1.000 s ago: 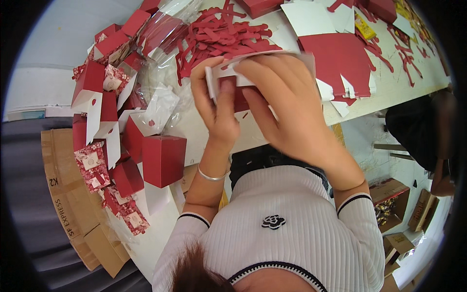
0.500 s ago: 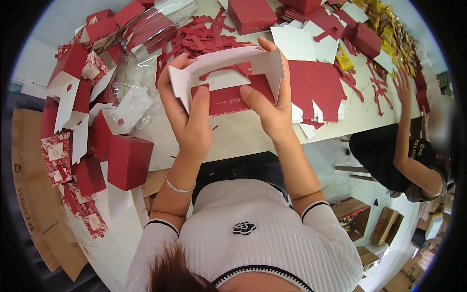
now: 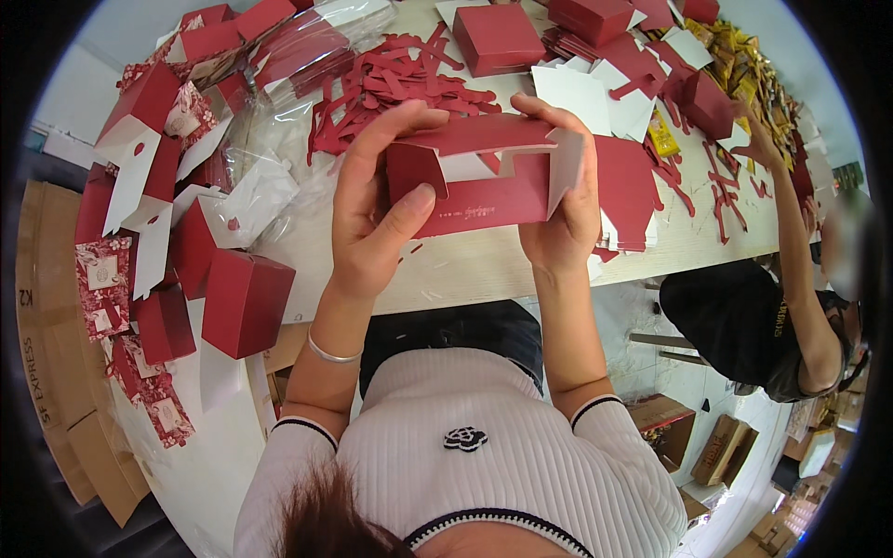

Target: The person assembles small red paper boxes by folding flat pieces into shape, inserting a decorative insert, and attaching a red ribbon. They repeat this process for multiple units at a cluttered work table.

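Between my hands, above the near table edge, is a red cardboard box (image 3: 488, 200) with a white inside and a gap along its upper side. My left hand (image 3: 372, 209) wraps its left end, thumb on the front by a red end flap that is bent inward. At the other end my right hand (image 3: 569, 200) grips the box from behind and below, and a pale flap there stands out. The right thumb is hidden. Behind the box lies a heap of red cardboard strips (image 3: 400, 88). Flat red box blanks (image 3: 628, 191) are stacked beside my right hand.
Finished-looking red boxes (image 3: 246, 302) and clear plastic wrap (image 3: 270, 139) crowd the left. More boxes (image 3: 498, 39) stand at the back, with yellow packets (image 3: 735, 56) at the far right. A co-worker's arm (image 3: 791, 232) reaches over the table there. Cartons (image 3: 726, 451) sit on the floor.
The box has turned in my hands, so its red outside shows more. Its left flap has folded inward. My right thumb has left the front panel. The co-worker's hand has moved to a red box.
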### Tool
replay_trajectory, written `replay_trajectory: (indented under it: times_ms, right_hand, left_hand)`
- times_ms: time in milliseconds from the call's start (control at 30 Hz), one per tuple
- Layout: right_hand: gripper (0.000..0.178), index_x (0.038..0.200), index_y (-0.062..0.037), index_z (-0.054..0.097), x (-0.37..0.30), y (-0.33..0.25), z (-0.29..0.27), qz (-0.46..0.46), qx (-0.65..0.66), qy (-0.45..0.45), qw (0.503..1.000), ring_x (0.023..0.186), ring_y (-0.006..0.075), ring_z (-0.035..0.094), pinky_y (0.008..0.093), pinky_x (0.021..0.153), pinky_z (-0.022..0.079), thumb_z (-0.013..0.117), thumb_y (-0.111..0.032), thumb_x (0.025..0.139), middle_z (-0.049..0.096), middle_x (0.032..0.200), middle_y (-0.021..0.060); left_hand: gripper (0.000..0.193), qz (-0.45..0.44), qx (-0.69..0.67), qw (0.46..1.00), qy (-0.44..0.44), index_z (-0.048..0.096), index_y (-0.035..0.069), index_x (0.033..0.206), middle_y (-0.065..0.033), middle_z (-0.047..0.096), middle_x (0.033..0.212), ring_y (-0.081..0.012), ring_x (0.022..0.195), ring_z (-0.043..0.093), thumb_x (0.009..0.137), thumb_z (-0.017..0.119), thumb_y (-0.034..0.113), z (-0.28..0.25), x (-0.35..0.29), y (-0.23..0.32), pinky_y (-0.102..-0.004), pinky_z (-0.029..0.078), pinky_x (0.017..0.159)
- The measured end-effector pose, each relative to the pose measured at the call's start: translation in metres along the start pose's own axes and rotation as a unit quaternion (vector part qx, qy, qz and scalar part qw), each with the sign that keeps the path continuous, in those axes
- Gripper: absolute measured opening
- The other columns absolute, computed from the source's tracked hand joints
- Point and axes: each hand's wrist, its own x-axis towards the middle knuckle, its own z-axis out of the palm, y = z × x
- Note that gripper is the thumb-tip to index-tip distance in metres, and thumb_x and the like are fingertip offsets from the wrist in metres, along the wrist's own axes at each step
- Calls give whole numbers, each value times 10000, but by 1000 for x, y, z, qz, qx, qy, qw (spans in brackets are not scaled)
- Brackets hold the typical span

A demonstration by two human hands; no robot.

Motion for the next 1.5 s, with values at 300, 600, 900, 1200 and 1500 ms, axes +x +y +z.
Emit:
replay_trajectory:
  times_ms: [300,600,900,1200,1500]
  right_hand:
    - [316,1066,-19,534,1,4,15,6,-147,4,989,1094,179,435,277,953,299,445,78,779,476,1147,90]
    - [158,868,-17,591,-1,3,21,-32,-227,19,973,1017,193,477,291,853,382,506,49,752,494,1100,112]
    - [373,1026,-19,514,4,2,23,-102,-423,-37,899,1004,275,484,307,866,388,533,118,680,492,1054,135]
    - [264,913,-10,558,0,-8,23,-142,-309,-78,937,1011,317,491,432,956,310,599,-43,654,524,981,149]
    - [131,777,-35,565,-32,4,27,-250,-372,-145,882,915,324,554,496,993,264,591,-35,648,553,874,132]
  left_hand:
    - [283,-74,13,992,102,506,15,988,-88,504,1112,-169,1064,454,721,466,-73,-8,-3,-21,-292,325,938]
    - [151,-21,98,995,14,508,36,818,-131,488,1106,-158,976,452,673,486,-1,-20,1,-13,-274,320,875]
    - [241,14,202,979,6,467,58,869,-127,476,1124,-175,1040,438,674,507,-78,-19,0,-15,-312,326,919]
    - [369,11,-83,984,157,409,-9,1180,-153,477,1168,-226,1130,428,852,395,159,-4,-6,-6,-365,323,977]
    - [574,-361,-308,876,86,261,67,1332,-113,379,1279,-190,1175,394,829,486,227,-31,-28,1,-336,358,948]
